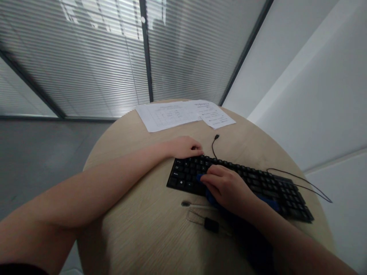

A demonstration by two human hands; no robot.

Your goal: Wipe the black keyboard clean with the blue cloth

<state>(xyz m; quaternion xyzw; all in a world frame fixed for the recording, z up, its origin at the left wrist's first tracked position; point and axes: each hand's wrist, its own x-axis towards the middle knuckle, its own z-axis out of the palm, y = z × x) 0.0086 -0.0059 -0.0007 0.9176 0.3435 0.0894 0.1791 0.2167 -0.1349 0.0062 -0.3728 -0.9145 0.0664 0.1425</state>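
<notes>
A black computer keyboard point(254, 178) lies at a slant on a round wooden table. At its far left edge rests my left hand point(186, 147), with the fingers curled against the keyboard's rim. My right hand point(228, 185) is closed on a blue cloth point(211, 199) and presses a bit of it onto the left-hand keys. More blue cloth shows on the keyboard beyond my wrist. Just in front lie a small brush point(186, 204) with dark bristles and a pale handle, and a wire tool with a black grip point(211, 224), perhaps a keycap puller.
Printed papers point(172, 116) lie along the table's far edge. The cable's plug point(216, 136) points away behind the keyboard, and a cable loop point(315, 187) overhangs the right side. Blinds point(183, 68) cover the glass wall behind the table point(137, 229); a white wall stands right.
</notes>
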